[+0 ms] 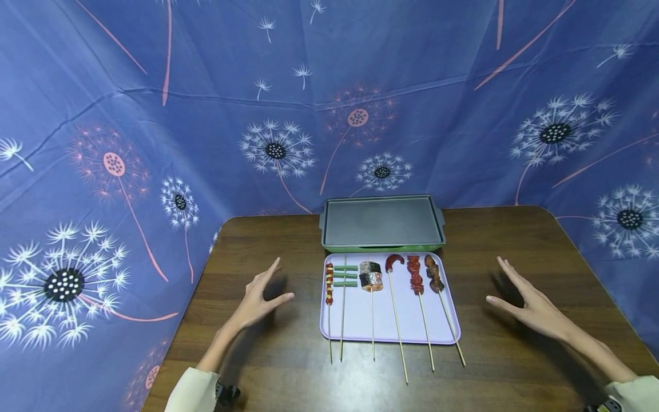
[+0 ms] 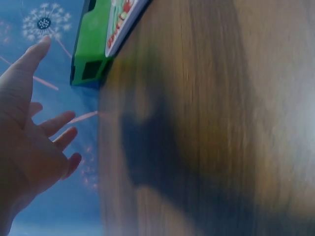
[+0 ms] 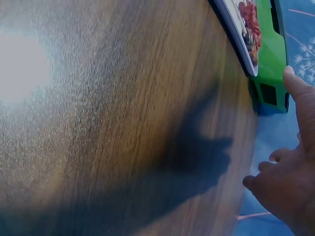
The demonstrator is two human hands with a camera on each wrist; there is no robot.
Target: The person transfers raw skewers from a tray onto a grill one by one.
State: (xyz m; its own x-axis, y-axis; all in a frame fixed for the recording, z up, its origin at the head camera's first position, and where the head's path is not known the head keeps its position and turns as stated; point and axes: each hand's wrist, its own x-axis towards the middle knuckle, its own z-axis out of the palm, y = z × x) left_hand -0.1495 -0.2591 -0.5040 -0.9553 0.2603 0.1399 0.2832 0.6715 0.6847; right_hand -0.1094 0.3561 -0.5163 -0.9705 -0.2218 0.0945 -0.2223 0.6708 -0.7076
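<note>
My left hand [image 1: 257, 302] hovers left of a lilac tray [image 1: 383, 320], thumb spread from the fingers and nothing in it. Over on the right, my right hand [image 1: 532, 306] is held out the same way, apart from the tray. Several skewers lie side by side on the tray, their sticks reaching past its near edge: a thin red and yellow one [image 1: 329, 283], green pieces [image 1: 345, 276], a thick roll with dark bands [image 1: 371, 276], a curled red piece [image 1: 394, 261], red meat chunks [image 1: 415, 274] and browned meat chunks [image 1: 434, 273].
Directly behind the tray stands a rectangular grill [image 1: 383, 222] with a dark flat plate and a green body [image 3: 270, 64]. Both rest on a brown wooden table [image 1: 288, 366]. A blue cloth with dandelion prints [image 1: 216, 154] hangs behind and beside the table.
</note>
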